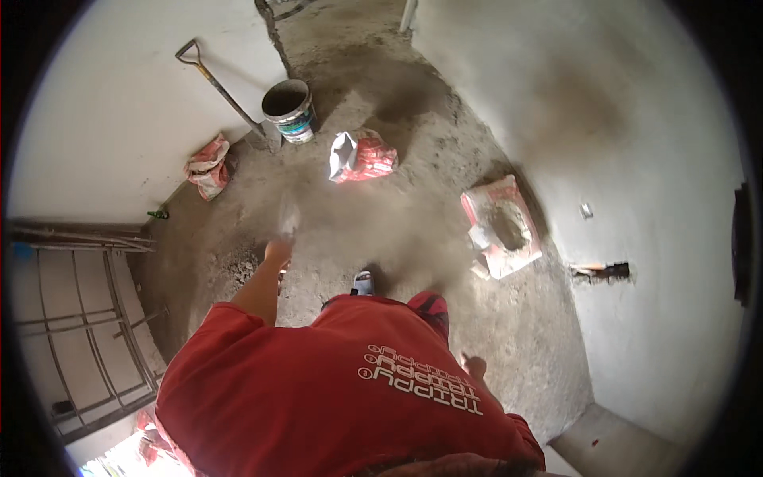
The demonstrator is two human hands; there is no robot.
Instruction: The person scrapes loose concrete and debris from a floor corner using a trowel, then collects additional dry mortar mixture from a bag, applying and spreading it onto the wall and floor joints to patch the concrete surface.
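My left hand [278,254] reaches down over the dusty concrete floor, its fingers closed. A pale blade-like shape [289,216] extends beyond it, too blurred for me to name. Beside that hand lies a small heap of grey rubble [241,269]. My right hand [474,366] hangs low by my right side, partly covered by my red shirt; its fingers are too indistinct to read. Ahead on the floor stands an opened red and white sack [372,157]. Another torn sack [509,226], with grey powder showing, lies to the right by the wall.
A shovel [226,97] leans on the left wall beside a bucket [291,119]. A crumpled sack [210,168] and a green bottle [158,214] lie near that wall. Metal bars [91,334] stand at left. The right wall has a broken-out hole [604,273]. Brown smudges blur parts of the view.
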